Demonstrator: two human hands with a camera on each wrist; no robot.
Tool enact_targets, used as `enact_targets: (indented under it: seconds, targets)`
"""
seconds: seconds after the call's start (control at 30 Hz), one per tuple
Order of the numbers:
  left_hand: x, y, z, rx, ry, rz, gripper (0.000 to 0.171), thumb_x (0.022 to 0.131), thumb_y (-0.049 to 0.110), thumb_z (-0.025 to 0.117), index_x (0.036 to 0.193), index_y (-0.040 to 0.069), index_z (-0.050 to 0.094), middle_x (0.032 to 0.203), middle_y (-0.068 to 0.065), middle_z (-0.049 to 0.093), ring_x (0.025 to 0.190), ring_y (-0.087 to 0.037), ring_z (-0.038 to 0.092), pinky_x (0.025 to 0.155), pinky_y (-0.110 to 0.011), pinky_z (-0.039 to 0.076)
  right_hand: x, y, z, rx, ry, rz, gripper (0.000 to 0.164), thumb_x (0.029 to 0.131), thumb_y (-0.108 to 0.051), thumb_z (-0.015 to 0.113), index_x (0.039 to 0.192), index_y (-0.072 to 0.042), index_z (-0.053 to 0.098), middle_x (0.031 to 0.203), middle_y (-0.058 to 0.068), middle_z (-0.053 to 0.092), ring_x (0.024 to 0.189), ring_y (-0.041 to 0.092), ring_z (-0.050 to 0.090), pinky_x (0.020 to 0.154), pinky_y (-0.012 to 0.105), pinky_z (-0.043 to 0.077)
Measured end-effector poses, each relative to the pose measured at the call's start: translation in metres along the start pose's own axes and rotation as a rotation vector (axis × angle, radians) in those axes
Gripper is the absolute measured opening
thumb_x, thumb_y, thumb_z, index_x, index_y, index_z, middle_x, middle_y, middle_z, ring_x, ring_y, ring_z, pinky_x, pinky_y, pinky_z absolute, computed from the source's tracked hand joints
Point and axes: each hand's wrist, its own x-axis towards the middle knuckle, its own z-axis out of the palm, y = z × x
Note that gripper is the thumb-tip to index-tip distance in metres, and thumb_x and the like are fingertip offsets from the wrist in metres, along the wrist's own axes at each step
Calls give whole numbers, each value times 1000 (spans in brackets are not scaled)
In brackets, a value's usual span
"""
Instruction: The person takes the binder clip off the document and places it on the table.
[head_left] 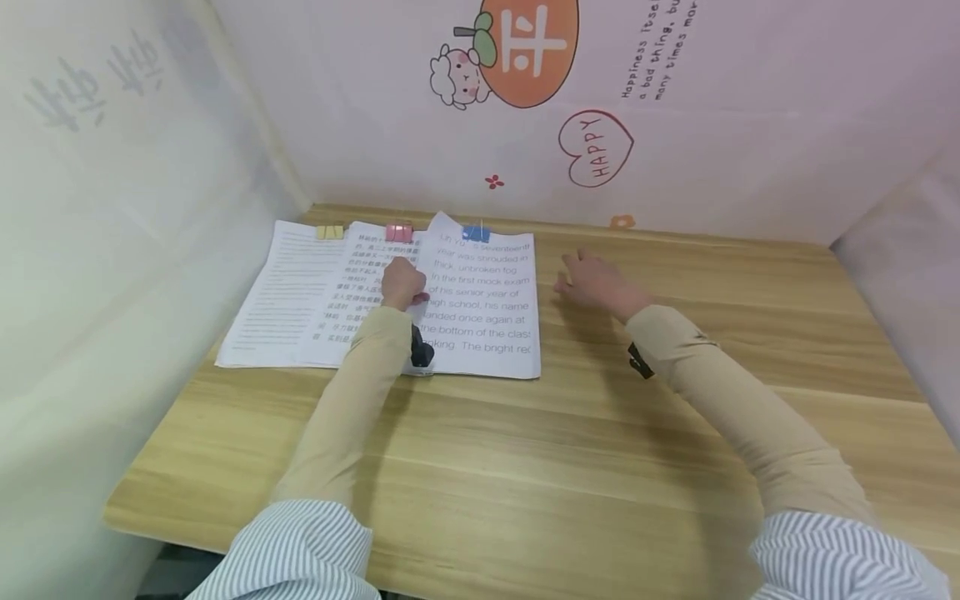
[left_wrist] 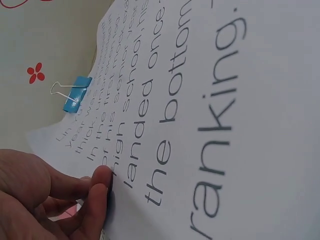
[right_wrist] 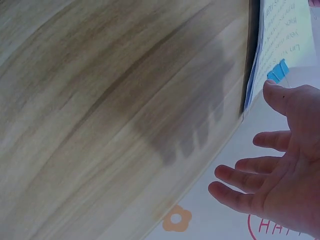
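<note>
A stack of printed English sheets (head_left: 480,308) lies rightmost of three, with a blue binder clip (head_left: 476,234) on its top edge. My left hand (head_left: 402,283) is at this stack's left edge; in the left wrist view its thumb and fingers pinch the paper. Under that hand is a stack with Chinese text (head_left: 341,308), bearing a pink binder clip (head_left: 399,232). My right hand (head_left: 596,283) hovers over the table just right of the English sheets, holding nothing. In the right wrist view its fingers (right_wrist: 250,177) are spread and relaxed.
At the left lies another printed stack (head_left: 262,308) with a yellow binder clip (head_left: 330,232). The wooden table (head_left: 510,467) meets a printed back wall (head_left: 420,158), with white side walls at left and right.
</note>
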Motion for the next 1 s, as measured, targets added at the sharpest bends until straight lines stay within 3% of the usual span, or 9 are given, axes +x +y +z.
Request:
enact_targets:
  seconds: [0.2, 0.4, 0.57, 0.67, 0.9, 1.0]
  targets:
    - [-5, -3, -5, -51, -23, 20, 34, 92, 8, 47, 125, -1, 50, 117, -17, 58, 53, -9, 55, 46, -15, 46, 1, -7, 2, 5, 10, -12, 64, 96, -31, 49, 143, 5, 25, 142, 36, 29, 127, 52, 36, 103, 62, 37]
    - [-9, -7, -2, -80, -40, 29, 41, 91, 6, 47, 132, 0, 47, 129, -19, 54, 47, -4, 53, 45, -13, 47, 1, -4, 14, 12, 25, -42, 61, 96, -31, 47, 142, 5, 28, 141, 34, 32, 127, 50, 37, 103, 63, 37]
    - [-11, -3, 4, -157, -59, 45, 41, 89, 3, 47, 131, 0, 48, 129, -20, 53, 46, -4, 53, 47, -14, 50, 2, 1, 20, 18, 39, -68, 45, 95, -34, 50, 122, 2, 48, 128, 29, 47, 117, 44, 47, 94, 58, 46]
    - [-14, -1, 9, -207, -67, 61, 38, 88, 1, 48, 126, -1, 52, 124, -20, 55, 47, -5, 54, 47, -14, 51, 2, 4, 22, 30, 36, -56, 37, 95, -34, 50, 112, -1, 50, 120, 24, 52, 112, 41, 51, 90, 56, 49]
    - [-27, 9, 21, -236, -103, 63, 38, 87, -1, 49, 125, -2, 52, 122, -21, 56, 48, -5, 56, 47, -14, 51, -4, 14, 22, 83, -1, 4, 56, 96, -32, 48, 139, 1, 35, 142, 30, 36, 131, 47, 35, 107, 62, 32]
    - [-32, 14, 28, -239, -110, 67, 36, 86, -1, 50, 122, -1, 53, 118, -22, 58, 46, -4, 55, 46, -13, 51, -8, 23, 23, 105, -6, 14, 57, 96, -32, 48, 141, 1, 32, 144, 29, 34, 133, 46, 32, 110, 61, 28]
